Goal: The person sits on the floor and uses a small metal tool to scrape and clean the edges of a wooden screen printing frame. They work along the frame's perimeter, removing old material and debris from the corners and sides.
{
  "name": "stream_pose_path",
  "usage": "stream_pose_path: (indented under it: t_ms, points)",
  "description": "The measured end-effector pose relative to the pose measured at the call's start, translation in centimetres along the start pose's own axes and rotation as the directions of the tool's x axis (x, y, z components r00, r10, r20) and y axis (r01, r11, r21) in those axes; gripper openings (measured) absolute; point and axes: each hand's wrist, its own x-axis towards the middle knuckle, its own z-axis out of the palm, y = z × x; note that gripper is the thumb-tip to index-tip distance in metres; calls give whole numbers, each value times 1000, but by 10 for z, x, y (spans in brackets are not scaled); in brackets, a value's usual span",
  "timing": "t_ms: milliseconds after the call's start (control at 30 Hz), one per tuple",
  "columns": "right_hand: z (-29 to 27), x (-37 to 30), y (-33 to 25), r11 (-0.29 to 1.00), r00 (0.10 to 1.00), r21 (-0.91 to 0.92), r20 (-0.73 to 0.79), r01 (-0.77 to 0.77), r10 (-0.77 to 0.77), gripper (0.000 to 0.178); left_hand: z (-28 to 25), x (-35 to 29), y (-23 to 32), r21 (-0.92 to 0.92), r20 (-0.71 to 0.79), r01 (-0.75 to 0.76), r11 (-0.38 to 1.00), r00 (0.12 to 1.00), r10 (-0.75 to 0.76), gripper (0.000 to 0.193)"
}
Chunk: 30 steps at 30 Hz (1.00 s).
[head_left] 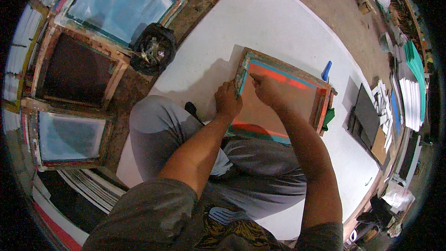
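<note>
Gripping the wooden screen-printing frame (283, 95) at its near-left corner, your left hand (227, 100) curls shut on the rail — your right hand (267, 88) pinches the same corner from inside. It lies on the white board (260, 18), beside a blue squeegee handle (326, 70).

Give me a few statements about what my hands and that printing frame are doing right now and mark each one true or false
1. Both hands are at the near left corner of the wooden screen frame. True: left hand, right hand.
2. The frame lies on a white sheet. True.
3. The mesh inside the frame is green. False: it is orange-red with blue edging.
4. A black bag sits right of the frame. False: it is to the left.
5. Other screen frames lie on the left. True.
</note>
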Motion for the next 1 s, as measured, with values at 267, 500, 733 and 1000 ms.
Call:
stream_pose_path:
  t_ms: [267, 500, 733, 1000]
  points:
    - [-15, -17, -28, 948, 996, -316, -71, 28, -54, 47, -16, -7, 3, -100, -78, -72, 992, 995, 64, 64]
    - [-29, -1, -63, 902, 996, -428, 89, 49, -11, 30, -7, -6, -3, -43, -55, -33, 999, 998, 31, 68]
    - [-18, 4, -59, 813, 991, -576, 38, -80, 125, 34, 6, 0, -7, -57, -20, -45, 997, 999, 44, 69]
    - [-16, -2, -48, 865, 993, -489, -13, -108, 117, 44, 4, -3, -1, -91, -77, -72, 993, 995, 65, 70]
